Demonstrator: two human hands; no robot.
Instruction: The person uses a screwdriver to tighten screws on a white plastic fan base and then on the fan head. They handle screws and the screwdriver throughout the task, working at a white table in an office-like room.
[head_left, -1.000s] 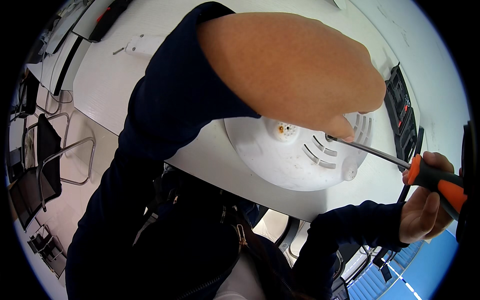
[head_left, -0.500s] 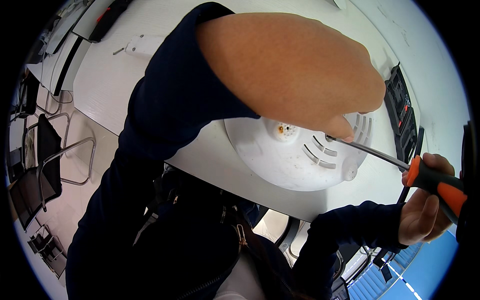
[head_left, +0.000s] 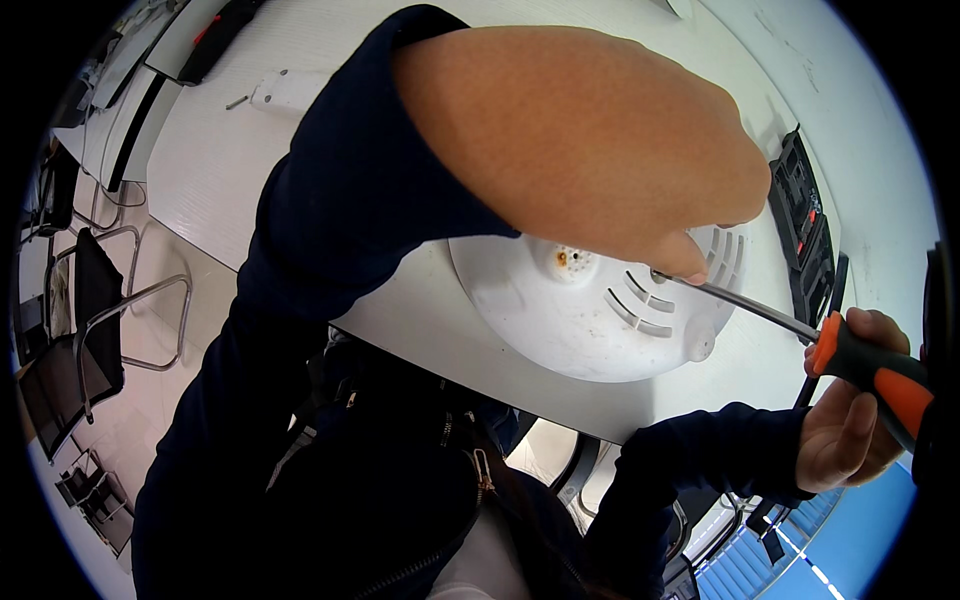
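A round white plastic housing (head_left: 590, 345) with curved vent slots, a small foot and a rust-stained recess lies on the table. My right hand (head_left: 850, 440) is closed around the orange and black handle of a screwdriver (head_left: 755, 308). Its metal shaft slants up and left to the housing, with the tip by a dark hole beside the slots. Over the housing's far part arches my left hand (head_left: 600, 140), one digit pressed against the shaft near the tip, so it seems closed there. The back of that hand hides its other fingers and much of the housing.
On the white table (head_left: 215, 170), a small white part (head_left: 280, 92) and a screw-like piece (head_left: 237, 102) lie at the left. An open black tool case (head_left: 803, 215) stands by the wall at the right. Black chairs (head_left: 95, 330) with metal frames stand at the left.
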